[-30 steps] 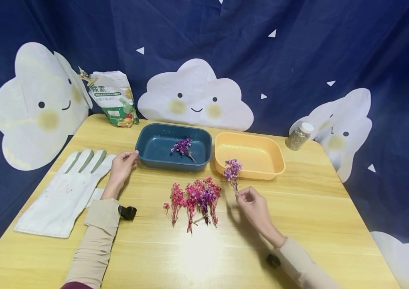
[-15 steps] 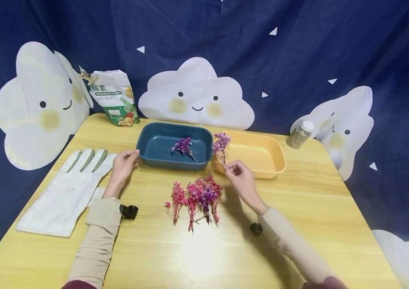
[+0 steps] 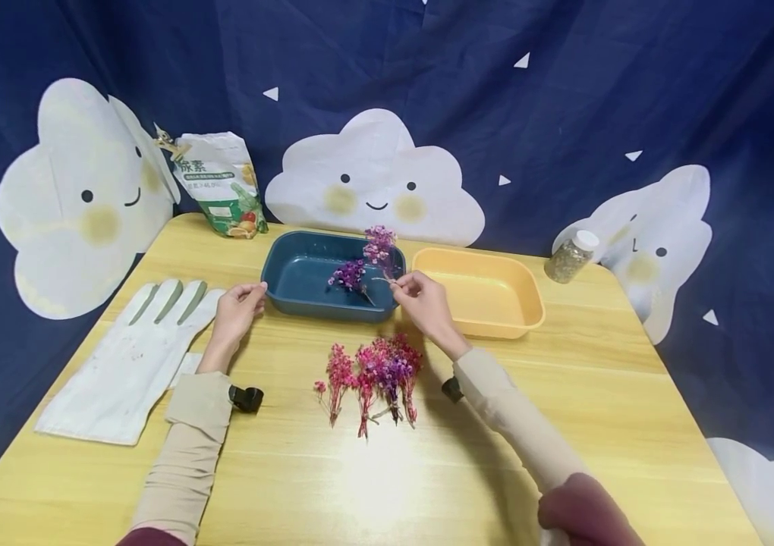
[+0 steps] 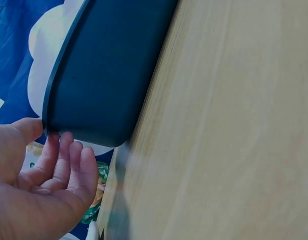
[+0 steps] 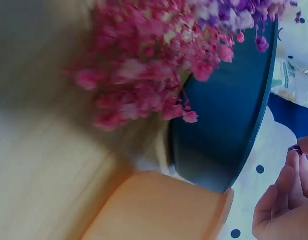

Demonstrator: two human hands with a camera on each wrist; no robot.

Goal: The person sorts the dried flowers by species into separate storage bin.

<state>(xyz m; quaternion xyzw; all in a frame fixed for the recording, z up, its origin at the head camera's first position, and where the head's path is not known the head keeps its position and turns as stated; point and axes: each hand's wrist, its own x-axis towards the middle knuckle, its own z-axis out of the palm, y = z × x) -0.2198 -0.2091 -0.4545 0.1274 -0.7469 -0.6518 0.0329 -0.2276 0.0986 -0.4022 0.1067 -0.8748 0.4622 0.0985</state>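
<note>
My right hand pinches a light purple dried flower sprig by its stem, above the right end of the dark blue tub. In that tub lies a darker purple sprig. My left hand grips the tub's left rim; in the left wrist view the thumb of the left hand is on the rim, with fingers under it. Pink and purple dried flowers lie on the table before the tub. They loom close in the right wrist view, where the right hand shows only partly.
A yellow tub stands just right of the blue one. At the left lies a white glove. A clipped white and green bag stands at the back left, and a jar with a white lid at the back right.
My right hand has carried the light purple sprig left and away from me, past the yellow tub to above the blue tub. The left hand stays at the rim.
</note>
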